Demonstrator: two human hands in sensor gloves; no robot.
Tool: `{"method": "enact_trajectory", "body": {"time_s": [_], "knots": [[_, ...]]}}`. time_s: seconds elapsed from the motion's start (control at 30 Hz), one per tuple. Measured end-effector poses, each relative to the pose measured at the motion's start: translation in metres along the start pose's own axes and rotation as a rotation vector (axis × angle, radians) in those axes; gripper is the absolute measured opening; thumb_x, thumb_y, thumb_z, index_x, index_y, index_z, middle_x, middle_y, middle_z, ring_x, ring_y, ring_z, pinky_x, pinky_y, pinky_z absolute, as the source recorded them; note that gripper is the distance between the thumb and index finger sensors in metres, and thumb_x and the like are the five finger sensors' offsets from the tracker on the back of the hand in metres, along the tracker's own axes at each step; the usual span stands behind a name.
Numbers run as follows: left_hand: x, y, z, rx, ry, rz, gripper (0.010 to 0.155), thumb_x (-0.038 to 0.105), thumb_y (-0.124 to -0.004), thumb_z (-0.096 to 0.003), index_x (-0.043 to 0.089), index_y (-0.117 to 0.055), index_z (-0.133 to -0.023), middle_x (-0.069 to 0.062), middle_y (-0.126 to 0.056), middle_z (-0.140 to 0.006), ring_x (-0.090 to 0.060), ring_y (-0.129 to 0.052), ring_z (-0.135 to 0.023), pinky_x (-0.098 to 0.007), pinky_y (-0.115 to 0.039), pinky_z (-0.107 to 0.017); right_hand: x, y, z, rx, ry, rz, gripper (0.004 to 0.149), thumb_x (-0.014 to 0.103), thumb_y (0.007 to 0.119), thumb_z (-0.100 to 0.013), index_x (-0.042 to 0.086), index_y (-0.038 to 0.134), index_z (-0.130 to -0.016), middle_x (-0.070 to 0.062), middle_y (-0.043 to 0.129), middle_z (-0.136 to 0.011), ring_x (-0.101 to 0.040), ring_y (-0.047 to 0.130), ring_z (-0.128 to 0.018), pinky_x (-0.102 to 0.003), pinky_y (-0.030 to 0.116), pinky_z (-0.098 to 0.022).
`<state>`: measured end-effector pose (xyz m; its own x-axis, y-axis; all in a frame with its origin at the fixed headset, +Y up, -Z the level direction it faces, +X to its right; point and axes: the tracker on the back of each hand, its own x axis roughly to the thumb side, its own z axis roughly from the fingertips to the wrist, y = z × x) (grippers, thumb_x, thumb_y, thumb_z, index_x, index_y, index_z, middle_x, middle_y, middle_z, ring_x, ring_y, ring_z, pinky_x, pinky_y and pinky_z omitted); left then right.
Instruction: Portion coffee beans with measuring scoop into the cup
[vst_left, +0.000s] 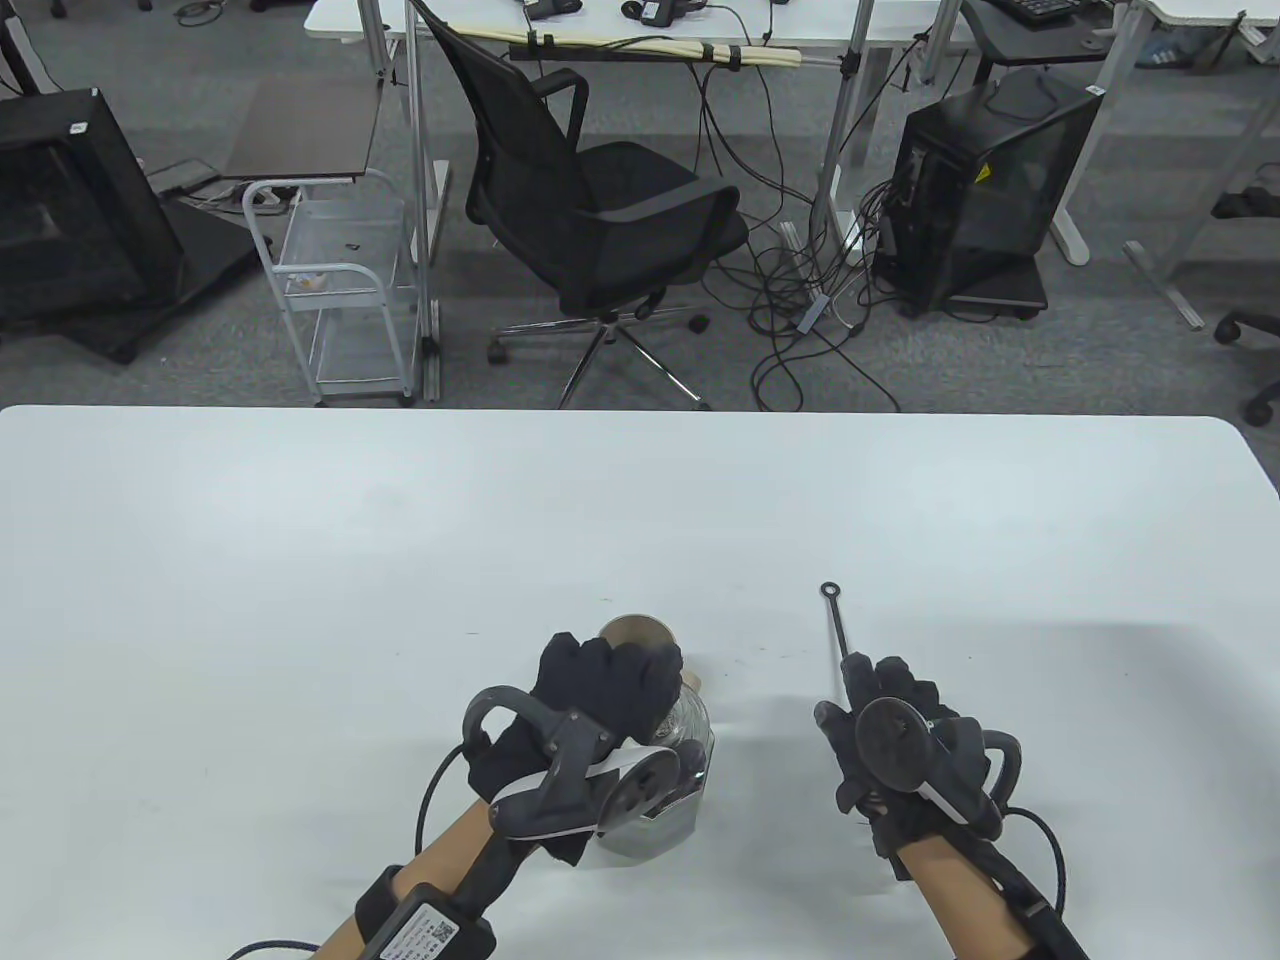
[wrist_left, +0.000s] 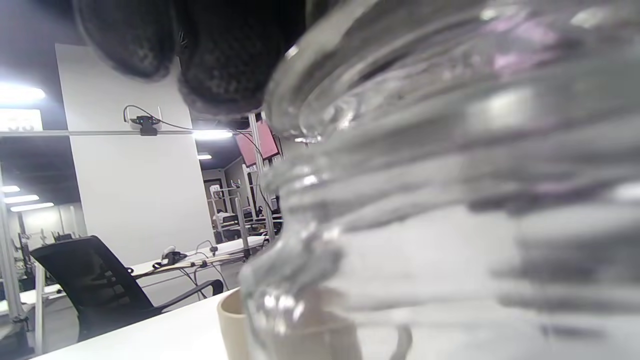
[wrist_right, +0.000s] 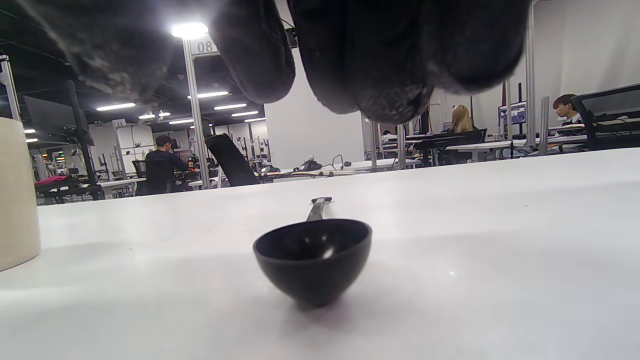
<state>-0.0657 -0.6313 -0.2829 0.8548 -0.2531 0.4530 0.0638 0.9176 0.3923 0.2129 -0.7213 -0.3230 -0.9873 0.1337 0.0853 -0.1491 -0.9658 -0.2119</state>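
Note:
A clear glass jar (vst_left: 690, 735) stands near the table's front edge, and my left hand (vst_left: 600, 690) lies over its top with the fingers curled round it. In the left wrist view the jar's ribbed neck (wrist_left: 450, 200) fills the frame under my fingertips (wrist_left: 220, 65). I cannot make out what is inside it. A beige cup (vst_left: 640, 632) stands just behind the jar. The black measuring scoop (wrist_right: 312, 255) lies empty on the table, its thin handle (vst_left: 835, 620) pointing away. My right hand (vst_left: 890, 700) hovers over the scoop's bowl, its fingers (wrist_right: 380, 60) loosely curled and not touching it.
The white table (vst_left: 300, 560) stretches wide to the left and far side. The cup (wrist_right: 15, 200) also shows at the left edge of the right wrist view. Beyond the table stand an office chair (vst_left: 600, 200), a wire cart (vst_left: 340, 300) and floor cables.

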Motion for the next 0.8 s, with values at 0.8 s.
{"method": "enact_trajectory", "body": {"time_s": [0.8], "knots": [[-0.047,-0.007,0.055,0.104,0.141,0.015,0.085,0.078,-0.044,-0.0479,0.028,-0.045,-0.116,-0.004,-0.062,-0.119,-0.030,-0.082,-0.096,-0.065,-0.060,-0.076,0.039,0.007,0.007,-0.029,-0.230,-0.043,0.066,0.055,0.077,-0.049,0.018,0.074,-0.104,-0.034,0.074,-0.102,-0.047,0.082,-0.080,-0.054,0.075,-0.050]]}}
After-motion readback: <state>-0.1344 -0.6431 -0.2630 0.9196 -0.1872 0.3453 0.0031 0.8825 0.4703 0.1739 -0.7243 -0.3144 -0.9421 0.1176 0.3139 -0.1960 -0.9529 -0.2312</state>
